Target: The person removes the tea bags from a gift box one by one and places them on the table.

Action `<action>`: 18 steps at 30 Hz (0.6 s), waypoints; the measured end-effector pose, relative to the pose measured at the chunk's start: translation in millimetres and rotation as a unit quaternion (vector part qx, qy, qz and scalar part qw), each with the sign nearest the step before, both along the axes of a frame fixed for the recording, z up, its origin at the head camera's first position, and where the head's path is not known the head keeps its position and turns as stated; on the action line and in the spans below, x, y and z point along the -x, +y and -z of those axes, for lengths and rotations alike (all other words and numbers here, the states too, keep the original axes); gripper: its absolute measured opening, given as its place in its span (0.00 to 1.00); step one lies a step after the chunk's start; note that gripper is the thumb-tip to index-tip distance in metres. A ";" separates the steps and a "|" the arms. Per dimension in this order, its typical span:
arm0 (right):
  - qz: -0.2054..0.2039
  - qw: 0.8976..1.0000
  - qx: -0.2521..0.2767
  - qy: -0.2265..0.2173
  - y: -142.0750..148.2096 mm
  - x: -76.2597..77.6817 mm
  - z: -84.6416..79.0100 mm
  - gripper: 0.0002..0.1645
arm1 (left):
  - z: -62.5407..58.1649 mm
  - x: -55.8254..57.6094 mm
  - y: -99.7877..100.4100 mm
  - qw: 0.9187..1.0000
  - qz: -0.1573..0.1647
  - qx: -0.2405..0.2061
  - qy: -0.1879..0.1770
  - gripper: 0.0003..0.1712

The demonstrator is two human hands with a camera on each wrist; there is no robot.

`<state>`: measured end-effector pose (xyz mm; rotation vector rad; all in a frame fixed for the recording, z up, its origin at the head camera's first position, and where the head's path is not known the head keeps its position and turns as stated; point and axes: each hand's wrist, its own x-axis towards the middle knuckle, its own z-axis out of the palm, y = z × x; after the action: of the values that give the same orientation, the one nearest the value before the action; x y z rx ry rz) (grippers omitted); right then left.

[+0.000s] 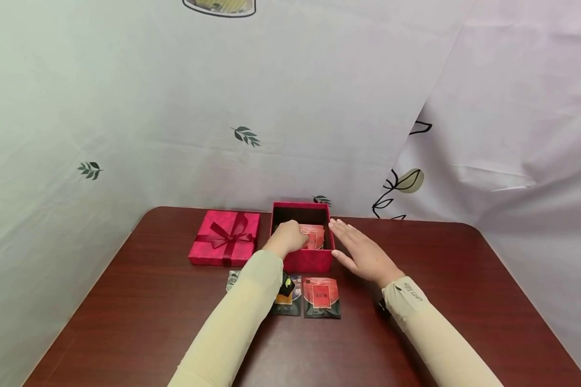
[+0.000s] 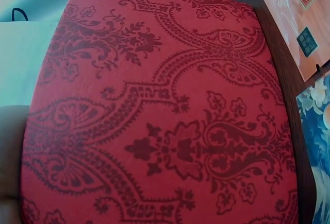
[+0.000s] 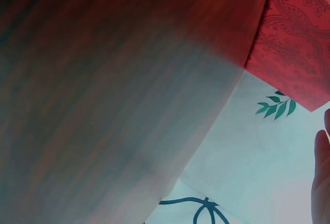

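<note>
In the head view, an open red box (image 1: 307, 262) stands near the table's back edge. My left hand (image 1: 288, 238) reaches over its front left part, fingertips hidden inside, so their hold cannot be seen. Beside that hand, a red packet (image 1: 314, 235) shows in the box. My right hand (image 1: 365, 258) has its fingers straight, at the box's right side. The left wrist view is filled by the patterned box wall (image 2: 170, 100). Part of the box (image 3: 299, 38) and the right fingers (image 3: 322, 167) appear in the right wrist view.
A red lid with a ribbon bow (image 1: 227, 236) lies left of the box. In front lie a red packet (image 1: 321, 297), a dark packet with an orange label (image 1: 288, 307) and another packet (image 1: 232, 279), partly behind the left sleeve. A white curtain (image 1: 295, 107) hangs behind the table (image 1: 445, 301).
</note>
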<state>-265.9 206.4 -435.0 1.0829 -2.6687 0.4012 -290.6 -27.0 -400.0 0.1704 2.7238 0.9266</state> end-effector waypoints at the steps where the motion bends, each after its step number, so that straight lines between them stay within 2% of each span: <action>1: 0.001 1.000 -0.001 -0.001 0.0 0.4 0.1 0.40 | 0.1 -0.6 -0.3 1.000 -0.002 -0.002 0.002 0.23; 9: 0.002 1.000 0.003 0.001 -1.6 -1.7 -2.0 0.40 | -0.1 -5.4 -2.0 0.999 -0.024 -0.032 0.020 0.16; 12: -0.002 1.000 0.009 0.006 -1.9 -2.3 -2.8 0.40 | 0.7 -6.0 -1.8 0.998 -0.036 -0.041 0.040 0.11; 16: -0.003 1.000 0.010 0.010 -2.1 -2.6 -2.8 0.40 | 1.7 -7.4 -1.2 0.995 -0.049 -0.049 0.066 0.21; 18: -0.002 1.000 0.009 0.007 -2.0 -2.5 -2.4 0.40 | 1.9 -7.8 -0.8 0.995 -0.049 -0.053 0.066 0.23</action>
<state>-263.4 204.3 -432.7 1.0813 -2.6464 0.4159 -282.7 -27.8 -401.9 0.1239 2.8274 1.1265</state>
